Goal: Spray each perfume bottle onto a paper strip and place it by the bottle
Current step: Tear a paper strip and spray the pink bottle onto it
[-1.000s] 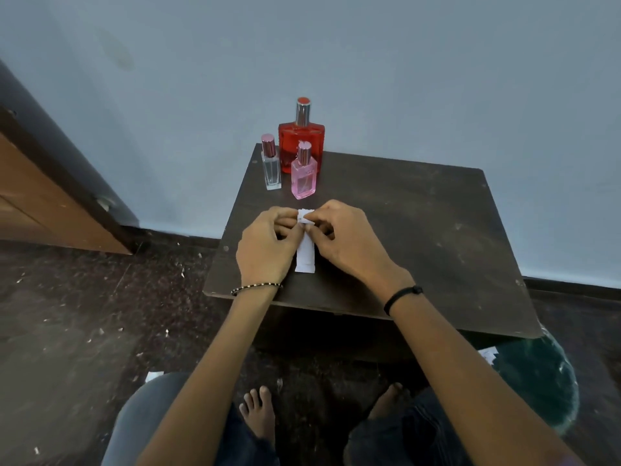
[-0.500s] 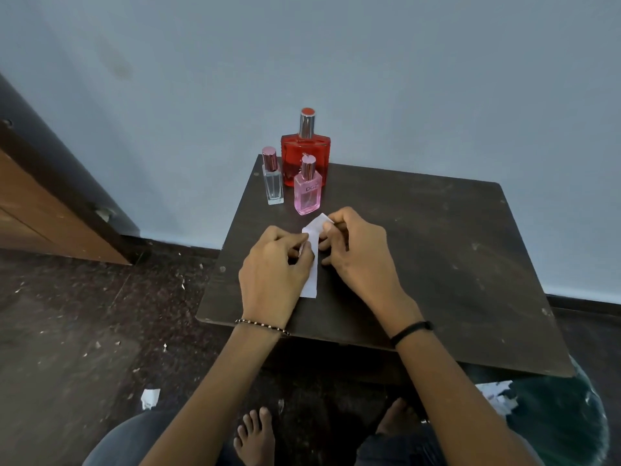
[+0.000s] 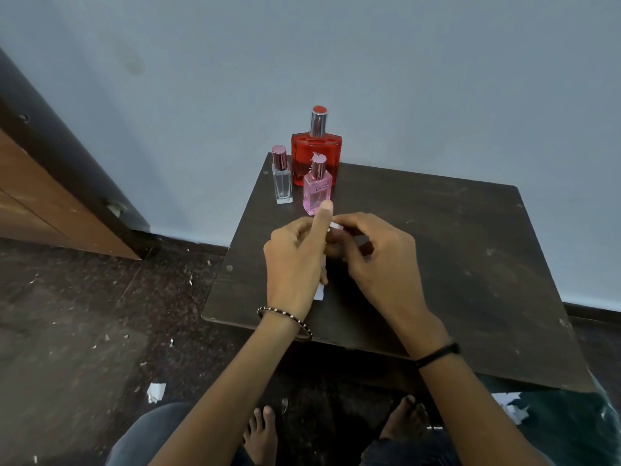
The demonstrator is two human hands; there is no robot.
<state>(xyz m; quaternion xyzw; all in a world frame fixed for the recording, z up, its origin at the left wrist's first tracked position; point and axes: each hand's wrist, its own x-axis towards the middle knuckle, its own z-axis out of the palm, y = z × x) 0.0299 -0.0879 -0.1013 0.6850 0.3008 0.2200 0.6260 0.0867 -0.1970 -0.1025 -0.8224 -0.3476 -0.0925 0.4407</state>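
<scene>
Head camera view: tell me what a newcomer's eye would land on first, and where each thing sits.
The big red bottle stands out first, at the table's far left corner against the wall, with a pink bottle in front of it and a clear bottle to its left. Next come the left hand and right hand over the table, pinching a white paper strip together.

Beaded bracelet (image 3: 285, 322) left wrist, black band (image 3: 437, 355) right.
</scene>
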